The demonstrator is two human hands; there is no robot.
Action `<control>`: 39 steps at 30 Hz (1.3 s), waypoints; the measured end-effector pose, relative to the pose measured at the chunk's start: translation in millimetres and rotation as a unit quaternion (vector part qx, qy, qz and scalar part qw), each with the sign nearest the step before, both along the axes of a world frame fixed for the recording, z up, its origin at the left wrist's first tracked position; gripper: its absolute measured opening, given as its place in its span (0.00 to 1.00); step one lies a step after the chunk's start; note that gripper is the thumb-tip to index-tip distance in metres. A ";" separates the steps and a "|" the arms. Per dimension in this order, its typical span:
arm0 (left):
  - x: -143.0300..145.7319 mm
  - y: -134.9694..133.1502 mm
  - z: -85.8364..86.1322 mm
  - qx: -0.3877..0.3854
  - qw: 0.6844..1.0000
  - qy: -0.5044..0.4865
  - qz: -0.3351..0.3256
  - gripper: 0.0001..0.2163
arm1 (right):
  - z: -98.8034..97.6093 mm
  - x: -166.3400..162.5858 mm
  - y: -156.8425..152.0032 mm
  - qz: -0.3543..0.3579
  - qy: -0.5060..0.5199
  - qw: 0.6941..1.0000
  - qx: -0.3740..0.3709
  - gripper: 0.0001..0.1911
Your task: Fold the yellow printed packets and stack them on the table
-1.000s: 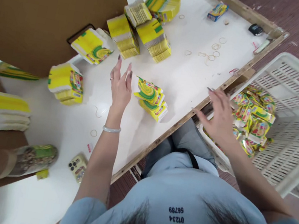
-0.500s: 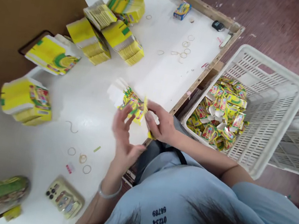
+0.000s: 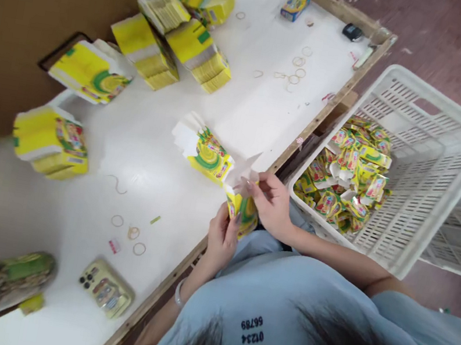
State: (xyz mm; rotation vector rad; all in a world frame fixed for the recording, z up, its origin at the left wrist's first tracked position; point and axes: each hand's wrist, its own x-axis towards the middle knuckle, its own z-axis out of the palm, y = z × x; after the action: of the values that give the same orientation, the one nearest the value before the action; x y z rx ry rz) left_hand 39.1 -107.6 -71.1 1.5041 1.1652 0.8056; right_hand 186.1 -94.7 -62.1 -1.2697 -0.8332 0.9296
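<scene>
Holding one flat yellow carton blank (image 3: 241, 209) over the table edge (image 3: 179, 270), the left hand (image 3: 221, 239) pinches its lower end and the right hand (image 3: 272, 203) closes on its upper white flap. Judged light, thin and easily creased; grip at panel edges, not the flap tips. More blanks (image 3: 205, 153) lie just beside; a white crate (image 3: 425, 170) stands right.

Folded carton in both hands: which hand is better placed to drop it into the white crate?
Right, probably. The right hand grips the carton on the side beside the white crate; the left hand holds it from the table side.
</scene>
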 end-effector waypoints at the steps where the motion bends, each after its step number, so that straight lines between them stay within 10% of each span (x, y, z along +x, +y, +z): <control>1: 1.2 -4.8 -0.4 -0.036 0.999 -0.015 0.012 0.23 | -2.5 0.1 -3.3 0.000 0.029 0.999 -0.020 0.21; 12: -2.5 -31.0 -13.1 -0.122 0.974 -0.188 0.020 0.39 | -15.8 9.3 -43.9 0.034 -0.079 0.996 0.016 0.12; 20: -26.0 -22.8 -3.2 -0.137 0.973 -0.147 -0.113 0.20 | -9.2 34.4 -52.4 0.212 -0.124 0.969 -0.019 0.16; 26: -19.1 -20.7 -9.6 -0.053 0.990 -0.094 -0.087 0.23 | -14.0 39.0 -54.6 0.153 -0.213 0.964 0.039 0.12; 31: -15.0 -24.6 -3.5 -0.098 0.988 -0.105 -0.064 0.28 | -17.9 58.8 -54.3 0.284 -0.215 0.919 0.168 0.20; 39: -14.4 -17.1 8.4 -0.099 0.994 -0.047 -0.008 0.20 | 6.9 54.3 -51.3 0.388 -0.021 0.906 -0.169 0.26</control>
State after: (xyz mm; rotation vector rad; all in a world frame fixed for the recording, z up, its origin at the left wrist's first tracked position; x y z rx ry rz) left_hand 24.8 -124.7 -62.7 1.2979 1.1269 0.7203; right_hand 240.4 -146.1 -55.1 -1.2573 -1.2912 1.7459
